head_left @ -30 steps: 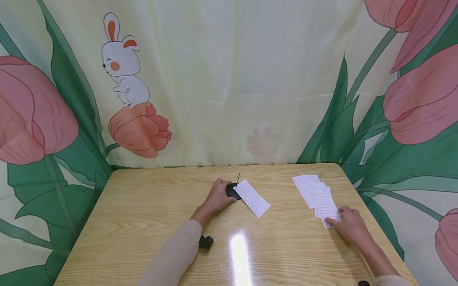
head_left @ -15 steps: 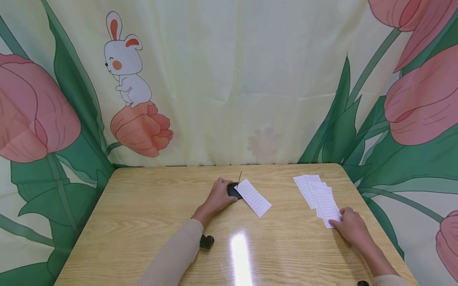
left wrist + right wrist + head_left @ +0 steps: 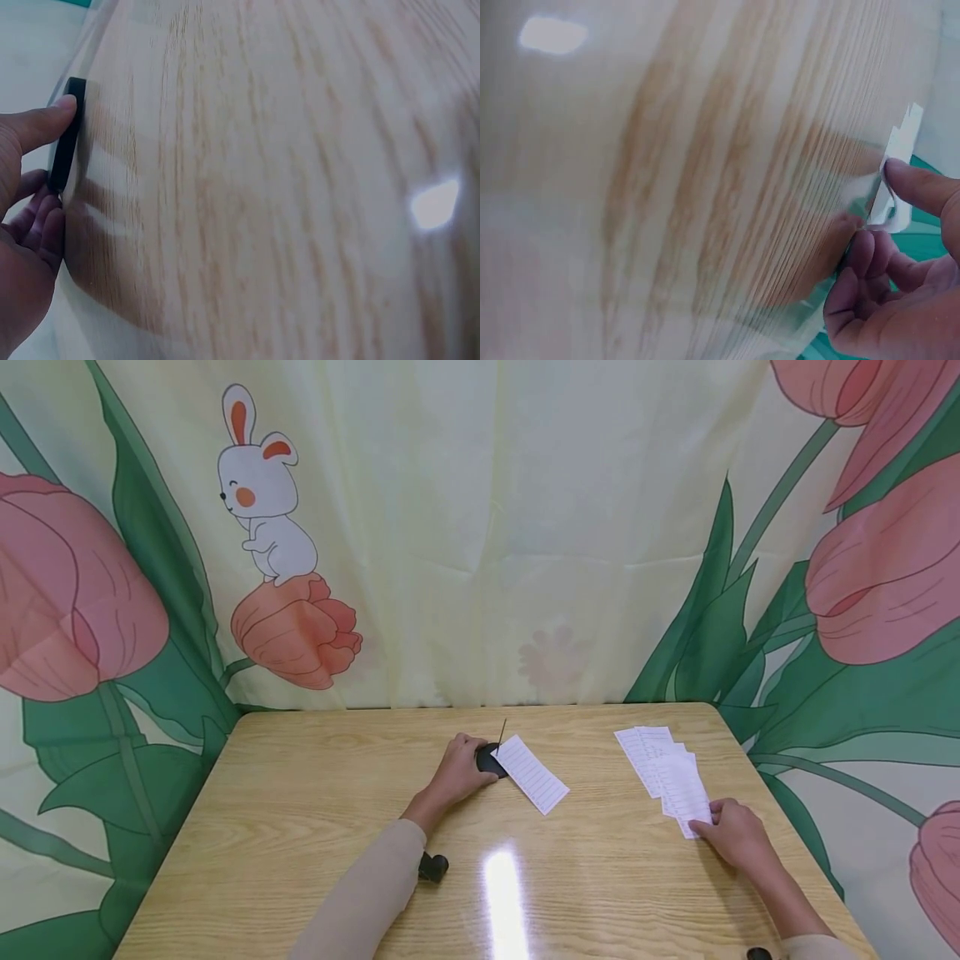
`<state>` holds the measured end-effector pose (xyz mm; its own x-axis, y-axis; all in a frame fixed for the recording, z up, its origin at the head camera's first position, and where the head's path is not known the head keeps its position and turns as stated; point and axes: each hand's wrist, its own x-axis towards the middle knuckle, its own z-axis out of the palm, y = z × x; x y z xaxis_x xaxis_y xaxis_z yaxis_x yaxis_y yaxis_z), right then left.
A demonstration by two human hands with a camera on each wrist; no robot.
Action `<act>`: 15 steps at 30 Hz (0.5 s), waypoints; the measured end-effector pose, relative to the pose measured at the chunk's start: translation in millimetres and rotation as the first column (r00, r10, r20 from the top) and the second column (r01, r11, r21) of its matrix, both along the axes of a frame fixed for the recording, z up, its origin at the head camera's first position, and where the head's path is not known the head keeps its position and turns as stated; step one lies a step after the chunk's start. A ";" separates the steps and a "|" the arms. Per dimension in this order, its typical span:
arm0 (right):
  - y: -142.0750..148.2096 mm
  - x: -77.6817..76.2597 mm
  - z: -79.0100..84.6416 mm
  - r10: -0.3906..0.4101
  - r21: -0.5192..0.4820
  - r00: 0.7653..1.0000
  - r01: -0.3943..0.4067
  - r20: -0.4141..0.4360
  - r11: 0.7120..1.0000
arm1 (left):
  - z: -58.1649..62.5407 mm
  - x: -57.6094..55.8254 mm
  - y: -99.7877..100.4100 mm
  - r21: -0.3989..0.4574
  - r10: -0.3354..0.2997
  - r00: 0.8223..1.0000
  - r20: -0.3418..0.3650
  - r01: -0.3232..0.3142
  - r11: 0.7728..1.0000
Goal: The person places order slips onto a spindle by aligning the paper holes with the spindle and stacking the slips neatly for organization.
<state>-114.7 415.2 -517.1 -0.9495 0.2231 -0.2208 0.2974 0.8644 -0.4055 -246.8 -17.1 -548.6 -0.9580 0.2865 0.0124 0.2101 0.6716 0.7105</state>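
Note:
My left hand (image 3: 460,768) grips the left edge of a round black base (image 3: 490,761) with a thin upright spike (image 3: 502,732), which looks like a receipt spike. In the left wrist view the thumb lies on top of the black base (image 3: 69,135) and fingers curl at its side. One lined paper slip (image 3: 532,777) has its upper corner over the base beside the spike; whether it is pierced I cannot tell. On the right, my right hand (image 3: 737,835) pinches the near end of the top slip in an overlapping pile of lined slips (image 3: 660,768). That paper (image 3: 891,202) bends between thumb and fingers.
The wooden table (image 3: 315,827) ends at a tulip-and-rabbit curtain (image 3: 450,527) behind. Black wrist mounts sit on both arms, the left one (image 3: 432,867) close over the tabletop. A bright light reflection (image 3: 504,902) lies on the table's near middle.
The near end of the top slip under my right hand has begun to bow and catch light. My left hand, the spike base and its slip stay in place.

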 end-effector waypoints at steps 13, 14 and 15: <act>2.4 0.7 -2.2 -0.048 -0.072 0.999 0.049 0.020 0.996 | -0.1 1.0 -0.5 -0.007 0.006 1.000 0.018 -0.006 1.000; 2.6 1.0 -1.9 -0.048 -0.076 0.999 0.050 0.019 0.996 | -0.2 1.0 -0.5 -0.005 0.007 1.000 0.019 -0.007 1.000; 2.8 1.3 -1.6 -0.048 -0.078 0.999 0.049 0.020 0.996 | -0.3 0.9 -0.6 -0.005 0.007 1.000 0.019 -0.007 1.000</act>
<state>-113.4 418.0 -518.7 -0.9337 0.2503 -0.2560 0.3460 0.8146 -0.4656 -245.9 -17.6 -548.9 -0.9600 0.2799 -0.0073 0.1919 0.6768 0.7107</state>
